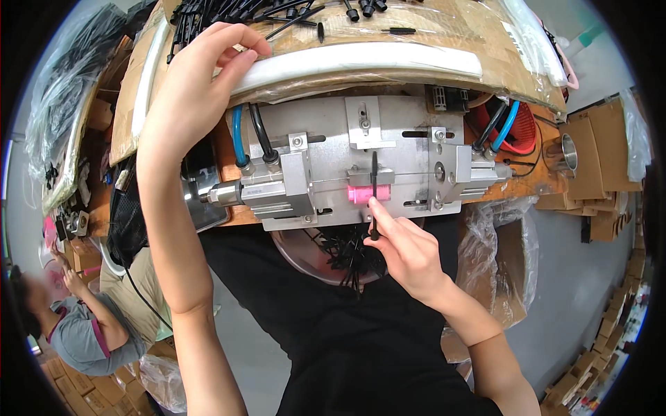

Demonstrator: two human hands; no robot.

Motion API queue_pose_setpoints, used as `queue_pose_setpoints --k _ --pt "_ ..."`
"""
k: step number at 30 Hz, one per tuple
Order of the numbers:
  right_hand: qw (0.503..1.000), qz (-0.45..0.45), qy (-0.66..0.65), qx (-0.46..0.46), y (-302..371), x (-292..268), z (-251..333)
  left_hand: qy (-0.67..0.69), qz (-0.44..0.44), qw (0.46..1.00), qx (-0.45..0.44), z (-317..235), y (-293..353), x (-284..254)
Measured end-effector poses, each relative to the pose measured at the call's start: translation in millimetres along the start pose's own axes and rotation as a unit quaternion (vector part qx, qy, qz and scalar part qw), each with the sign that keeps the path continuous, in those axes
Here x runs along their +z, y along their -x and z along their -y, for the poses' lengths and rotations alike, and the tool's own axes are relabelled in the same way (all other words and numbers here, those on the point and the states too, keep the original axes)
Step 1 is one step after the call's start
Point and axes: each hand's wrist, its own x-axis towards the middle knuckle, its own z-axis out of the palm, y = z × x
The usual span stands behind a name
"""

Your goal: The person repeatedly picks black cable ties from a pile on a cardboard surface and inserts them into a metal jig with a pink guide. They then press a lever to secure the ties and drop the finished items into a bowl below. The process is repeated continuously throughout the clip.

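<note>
My right hand [414, 254] pinches a slim black mascara wand [374, 220] near its lower end. The wand stands lengthwise across a pink block [359, 195] at the middle of a silver metal fixture [333, 149], its brush end pointing away from me. At the far left my left hand [201, 83] rests over the edge of a cardboard tray, fingers curled and thumb close to the index finger. Whatever lies between those fingertips is hidden. Just beyond them is a pile of loose black wands [229, 15].
Metal cylinder blocks [277, 191] with blue and black hoses flank the fixture. A white foam strip [368, 61] edges the cardboard tray [444, 28]. On my lap, a clear bowl [298, 256] holds several black wands. A red basket [510, 132] stands right; another person [97, 326] sits left.
</note>
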Motion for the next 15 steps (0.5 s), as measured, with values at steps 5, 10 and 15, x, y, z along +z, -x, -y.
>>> queue_pose_setpoints --k 5,10,15 --pt "1.0 0.009 0.006 0.013 -4.6 -1.4 -2.7 -0.014 -0.067 0.998 0.002 -26.8 23.5 -1.1" --pt "0.997 0.044 0.065 0.013 -22.0 -35.5 6.1 -0.071 -0.124 0.99 -0.008 -100.5 98.0 56.0" --pt "0.996 0.001 0.065 0.065 -34.8 -64.4 26.0 -0.093 -0.039 0.995 0.009 -129.4 139.1 132.8"
